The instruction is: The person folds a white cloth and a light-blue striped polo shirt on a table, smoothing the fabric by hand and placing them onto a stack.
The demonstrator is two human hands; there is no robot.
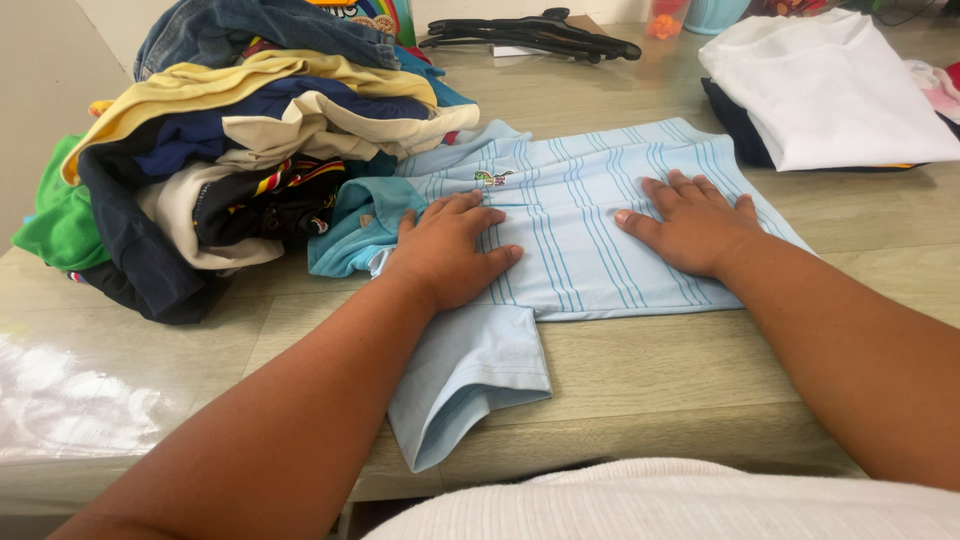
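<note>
Light blue striped shirt [570,220] flat on table [640,380], centre, collar toward 9 o'clock, one sleeve hanging toward 6. Left hand [448,255] & right hand [695,225] both flat on it, palms down, fingers spread, pressing, not gripping anything. Looks thin, soft, light; prob creases & slides easily, so best taken at hem or shoulder seams. Counts: 1 shirt under hands, 1 heap of mixed clothes [230,140] at 10, 1 folded stack [830,90] at 2, few black hangers [530,35] at 12.

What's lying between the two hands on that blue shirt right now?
Head view: only striped shirt fabric lies between the left hand and right hand; nothing else sits there.
</note>
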